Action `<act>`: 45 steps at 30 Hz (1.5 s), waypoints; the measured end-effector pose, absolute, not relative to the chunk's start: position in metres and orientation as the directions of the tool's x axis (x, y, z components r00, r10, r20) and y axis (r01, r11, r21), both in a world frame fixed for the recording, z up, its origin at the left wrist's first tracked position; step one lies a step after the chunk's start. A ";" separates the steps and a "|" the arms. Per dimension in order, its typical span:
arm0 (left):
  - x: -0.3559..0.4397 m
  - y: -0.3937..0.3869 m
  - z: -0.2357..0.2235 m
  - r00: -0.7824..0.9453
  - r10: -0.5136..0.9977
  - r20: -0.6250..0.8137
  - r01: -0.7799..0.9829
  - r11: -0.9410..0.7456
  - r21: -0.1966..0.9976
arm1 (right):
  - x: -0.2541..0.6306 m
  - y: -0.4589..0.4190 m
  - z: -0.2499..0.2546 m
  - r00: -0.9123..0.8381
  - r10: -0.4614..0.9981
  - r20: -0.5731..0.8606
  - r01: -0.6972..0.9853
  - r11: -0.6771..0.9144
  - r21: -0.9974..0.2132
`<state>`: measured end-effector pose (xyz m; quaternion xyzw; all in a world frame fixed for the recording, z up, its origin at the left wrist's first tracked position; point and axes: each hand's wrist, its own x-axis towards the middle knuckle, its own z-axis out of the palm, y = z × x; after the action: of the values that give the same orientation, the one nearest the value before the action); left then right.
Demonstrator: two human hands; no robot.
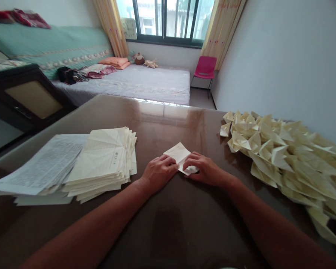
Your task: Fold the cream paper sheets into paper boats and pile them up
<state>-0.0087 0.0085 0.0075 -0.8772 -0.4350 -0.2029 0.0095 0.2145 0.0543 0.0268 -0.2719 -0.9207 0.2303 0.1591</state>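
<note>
A small folded sheet of cream paper (178,153) lies flat on the dark brown table (162,119), in the middle. My left hand (159,172) presses on its near left edge with bent fingers. My right hand (204,169) covers its near right part, fingertips on the paper, a white corner showing under them. Both hands hold the paper against the tabletop. Its far corner points away from me and is uncovered.
A stack of creased cream sheets (106,160) lies to the left, beside a stack of printed pages (42,168). A big heap of folded paper shapes (285,157) fills the right side. Beyond the table are a bed (145,82), a pink chair (205,68) and a window.
</note>
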 end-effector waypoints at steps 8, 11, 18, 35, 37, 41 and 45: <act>-0.017 0.004 0.014 0.584 0.759 0.289 0.745 -0.642 0.180 | 0.216 0.059 0.020 -0.753 0.648 0.114 0.478 0.659 -0.580; -0.018 0.004 0.014 0.570 0.765 0.300 0.757 -0.631 0.171 | 0.212 0.056 0.015 -0.615 0.785 0.074 0.640 0.552 -0.535; -0.019 0.006 0.015 0.552 0.775 0.307 0.776 -0.612 0.151 | 0.203 0.049 0.013 -0.444 0.894 0.061 0.845 0.441 -0.304; -0.015 0.001 0.019 0.581 0.793 0.181 0.801 -0.597 0.040 | 0.198 0.045 0.016 -0.412 0.908 0.078 0.876 0.418 -0.241; -0.015 0.000 0.020 0.583 0.795 0.167 0.803 -0.595 0.027 | 0.198 0.045 0.016 -0.410 0.908 0.084 0.880 0.418 -0.226; -0.011 -0.001 0.021 0.590 0.796 0.140 0.802 -0.597 0.016 | 0.197 0.044 0.017 -0.411 0.907 0.093 0.882 0.421 -0.209; -0.007 -0.002 0.020 0.588 0.798 0.132 0.805 -0.594 0.009 | 0.197 0.044 0.016 -0.407 0.909 0.089 0.885 0.417 -0.208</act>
<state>-0.0071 -0.0018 0.0202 -0.8906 -0.4500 -0.0609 0.0260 0.1967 0.0439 0.0158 -0.5362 -0.8364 0.0639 0.0943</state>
